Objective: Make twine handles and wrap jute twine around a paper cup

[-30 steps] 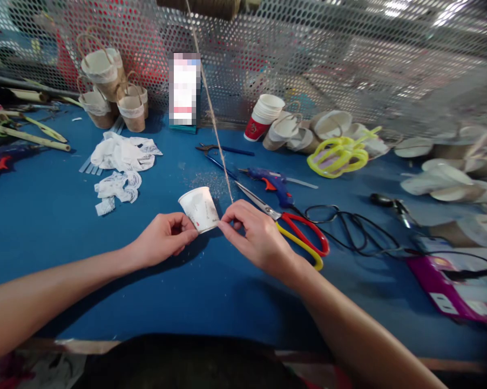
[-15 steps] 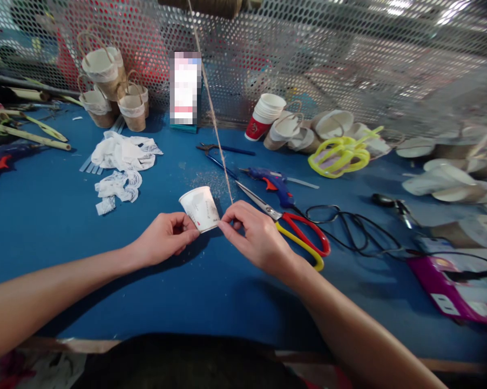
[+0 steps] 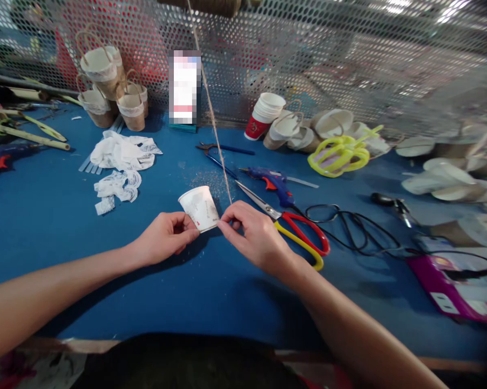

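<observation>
A white printed paper cup lies tilted just above the blue table, its rim toward the back and its base toward me. My left hand is closed on the cup's lower left edge, thumb and fingers pinching it. My right hand pinches at the lower right edge of the base. Twine runs taut from a spool at the top down into my right fingers, which hide its end.
Scissors, a blue glue gun with a black cord, and pliers lie beyond my right hand. White lace lies at left. Twine-wrapped cups with handles, a stack of paper cups and a phone stand along the mesh panel.
</observation>
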